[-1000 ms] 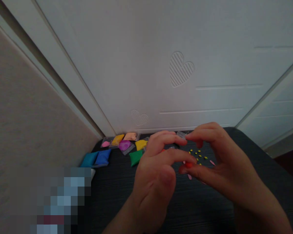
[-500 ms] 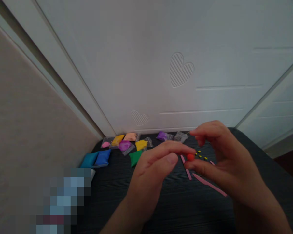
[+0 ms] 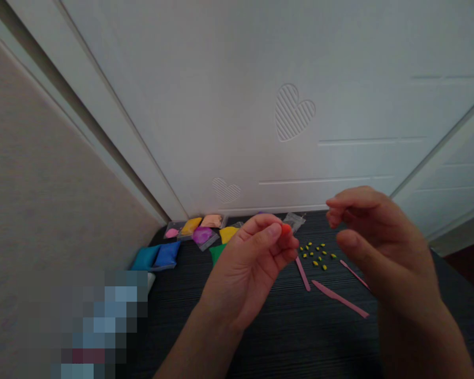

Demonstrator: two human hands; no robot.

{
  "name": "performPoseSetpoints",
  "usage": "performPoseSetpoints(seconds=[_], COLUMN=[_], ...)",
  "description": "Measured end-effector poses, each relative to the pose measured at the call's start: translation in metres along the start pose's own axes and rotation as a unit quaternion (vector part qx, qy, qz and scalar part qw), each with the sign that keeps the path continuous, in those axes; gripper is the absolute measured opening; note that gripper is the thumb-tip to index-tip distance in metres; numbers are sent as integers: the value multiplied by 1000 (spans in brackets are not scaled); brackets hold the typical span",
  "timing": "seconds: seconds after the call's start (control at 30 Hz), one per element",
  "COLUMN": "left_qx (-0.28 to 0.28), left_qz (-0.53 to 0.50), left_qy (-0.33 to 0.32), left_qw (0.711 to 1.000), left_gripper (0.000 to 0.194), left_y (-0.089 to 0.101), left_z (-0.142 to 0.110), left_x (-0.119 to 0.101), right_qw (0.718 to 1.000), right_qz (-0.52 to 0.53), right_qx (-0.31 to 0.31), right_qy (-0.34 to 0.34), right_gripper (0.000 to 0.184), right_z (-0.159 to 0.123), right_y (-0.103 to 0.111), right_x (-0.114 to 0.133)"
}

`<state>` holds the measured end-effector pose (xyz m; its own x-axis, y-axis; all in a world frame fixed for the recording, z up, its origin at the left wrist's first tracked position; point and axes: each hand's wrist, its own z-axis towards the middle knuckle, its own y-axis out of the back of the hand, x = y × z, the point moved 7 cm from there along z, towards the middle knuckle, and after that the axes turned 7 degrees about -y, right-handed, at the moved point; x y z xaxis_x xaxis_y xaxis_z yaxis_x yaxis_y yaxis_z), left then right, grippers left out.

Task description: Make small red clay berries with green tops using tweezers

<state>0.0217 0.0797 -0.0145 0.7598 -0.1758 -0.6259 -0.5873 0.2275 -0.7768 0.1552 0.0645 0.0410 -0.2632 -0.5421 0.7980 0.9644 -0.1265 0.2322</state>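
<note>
Between the thumb and fingers of my left hand [image 3: 253, 258] is a small red-orange ball of clay [image 3: 286, 229], partly covered by the fingertips. My right hand [image 3: 383, 242] hovers to the right with its thumb and curved fingers apart, holding nothing. Below and between the hands, several tiny yellow-and-green clay pieces [image 3: 319, 258] lie scattered on the dark table [image 3: 284, 342]. Close by them are a pink stick tool [image 3: 303, 275], a pink modelling knife [image 3: 339, 299] and a thin pink tool [image 3: 354, 273], whose near end passes behind my right hand.
Along the back lie packets of clay: pink [image 3: 171, 232], orange-yellow [image 3: 191, 227], peach [image 3: 212, 221], magenta [image 3: 203, 236] and yellow [image 3: 228, 234]. Blue packets [image 3: 167, 255] sit at the left, and a green one [image 3: 217, 253] is half hidden. A white panelled door [image 3: 221, 105] stands behind the table.
The red-orange ball has passed from between both hands into my left hand's pinch. My right hand has drawn away to the right, uncovering the small yellow-and-green pieces and the thin tool.
</note>
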Motion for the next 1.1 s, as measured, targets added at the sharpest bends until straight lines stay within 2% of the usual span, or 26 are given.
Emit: performPoseSetpoints(seconds=[0.23, 0.37, 0.5, 0.6, 0.7, 0.73, 0.8, 0.83, 0.9, 0.97, 1.03, 1.1], left_qx=[-26, -17, -10, -7, 4, 10, 20, 26, 46, 76, 112, 139], left_qz=[-35, -4, 65, 124, 176, 194, 232, 249, 278, 307, 360, 442], left_qy=[0, -34, -72, -117, -158, -164, -154, -139, -98, -62, -30, -21], left_qw=[999, 999, 995, 985, 972, 967, 960, 958, 954, 947, 926, 886], left_gripper=[10, 16, 14, 10, 11, 9, 9, 11, 14, 15, 17, 17], left_y=[6, 4, 3, 3, 3, 3, 4, 5, 8, 11, 16, 25], left_z=[4, 4, 5, 4, 2, 2, 5, 7, 13, 20, 27, 33], left_x=[0, -5, -8, -13, -19, -20, -16, -12, 4, 25, 51, 76], right_qw=[979, 966, 966, 975, 987, 985, 964, 949, 921, 907, 898, 890], right_qz=[72, 100, 127, 90, -49, -113, -241, -283, -332, -348, -360, -375], right_qx=[-193, -237, -223, -203, -147, -109, -14, 17, 39, 33, 12, -2], right_qy=[-2, 8, 14, 7, -40, -68, -112, -140, -198, -236, -252, -261], right_gripper=[12, 9, 9, 12, 15, 15, 16, 17, 21, 25, 27, 26], right_z=[3, 5, 3, -6, -21, -26, -42, -51, -71, -91, -106, -117], right_y=[44, 57, 57, 57, 57, 56, 54, 56, 65, 75, 82, 86], right_x=[-8, -10, -5, -1, -11, -21, -48, -65, -100, -128, -147, -157])
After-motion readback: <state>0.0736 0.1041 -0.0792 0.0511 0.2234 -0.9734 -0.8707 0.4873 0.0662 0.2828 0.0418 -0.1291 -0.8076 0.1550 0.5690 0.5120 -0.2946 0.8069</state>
